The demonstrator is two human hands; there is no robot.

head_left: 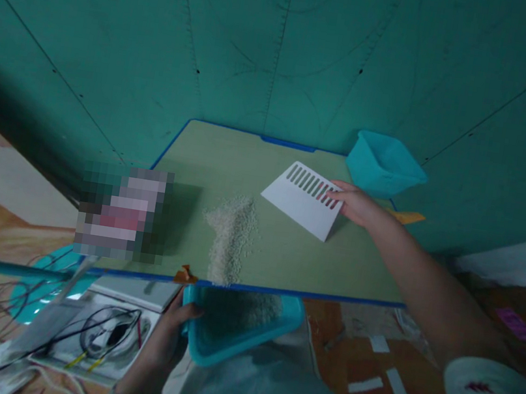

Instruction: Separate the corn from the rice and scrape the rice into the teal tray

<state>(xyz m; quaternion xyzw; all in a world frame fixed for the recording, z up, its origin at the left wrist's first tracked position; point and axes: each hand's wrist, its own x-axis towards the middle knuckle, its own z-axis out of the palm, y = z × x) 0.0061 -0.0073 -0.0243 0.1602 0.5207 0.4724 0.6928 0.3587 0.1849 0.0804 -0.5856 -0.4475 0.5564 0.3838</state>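
My right hand (353, 204) grips a white plastic scraper (305, 207) by its slotted edge, tilted over the right half of the table (191, 147). To its left lies a pile of small pale grains (232, 238), like rice, reaching the table's front edge. Just below that edge, my left hand (174, 325) holds a blue plastic basin (241, 345) by its left rim. Some of the same grains (261, 308) show inside it. Part of the basin is hidden under the tabletop.
Another blue basin (386, 166) stands at the table's back right corner. A blurred-out pinkish object (122, 215) is at the left edge. Orange tape (186, 274) sticks to the front edge. Below left are a white box of cables (109, 332) and loose wires. A green wall (275, 47) rises behind.
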